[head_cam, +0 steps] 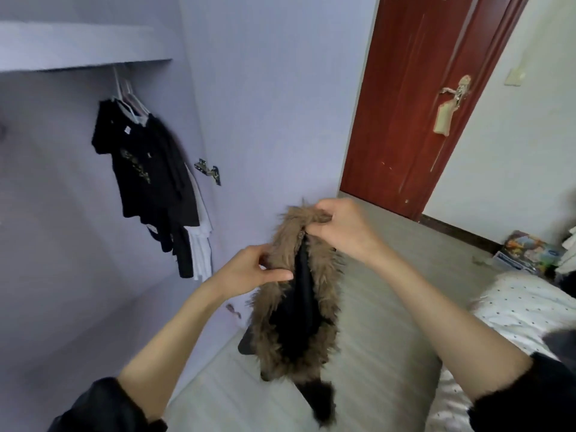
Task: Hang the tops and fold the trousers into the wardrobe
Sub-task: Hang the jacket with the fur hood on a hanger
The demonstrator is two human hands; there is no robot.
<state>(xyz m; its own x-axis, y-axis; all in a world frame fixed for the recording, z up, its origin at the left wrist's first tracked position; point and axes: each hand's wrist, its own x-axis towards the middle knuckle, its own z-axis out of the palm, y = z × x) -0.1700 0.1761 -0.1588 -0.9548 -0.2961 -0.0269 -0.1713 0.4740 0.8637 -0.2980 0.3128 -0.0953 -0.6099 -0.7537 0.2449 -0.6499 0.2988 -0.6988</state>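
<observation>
A brown furry top with black lining [296, 313] hangs in the air in front of me, over the floor. My left hand [252, 269] pinches its furry edge on the left side. My right hand [339, 229] grips the top of the fur, a little higher and to the right. The garment droops down between my forearms, and a black part trails at its bottom. In the open wardrobe [78, 48] on the left, black tops [146, 173] and a white one hang on hangers under the shelf.
A red-brown door [414, 98] with a brass handle stands shut at the right. A bed with a dotted white sheet [523, 310] fills the lower right. A colourful box [526, 251] lies on the floor by the wall. The wardrobe's door panel [268, 104] stands beside the hanging clothes.
</observation>
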